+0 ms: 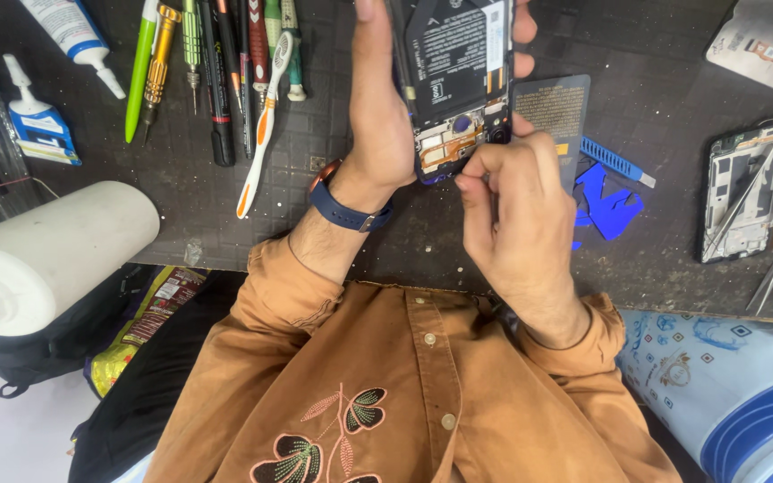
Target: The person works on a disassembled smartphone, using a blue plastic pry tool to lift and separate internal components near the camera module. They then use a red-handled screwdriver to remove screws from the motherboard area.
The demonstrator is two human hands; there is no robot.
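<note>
My left hand (378,116), with a blue watch band (346,210) on its wrist, holds an opened phone (458,80) upright above the dark work mat (181,188). The phone's back is off, so the black battery and the circuit board at its lower end show. My right hand (516,215) is at the phone's lower right corner, thumb and forefinger pinched together against the board. Whether something small sits between those fingers is hidden.
Several screwdrivers and pens (216,72) and a toothbrush (266,116) lie at the mat's top left, beside two glue tubes (73,31). A dark card (556,107), blue pry tools (610,161) and another open phone frame (744,192) lie right. A white roll (46,259) stands left.
</note>
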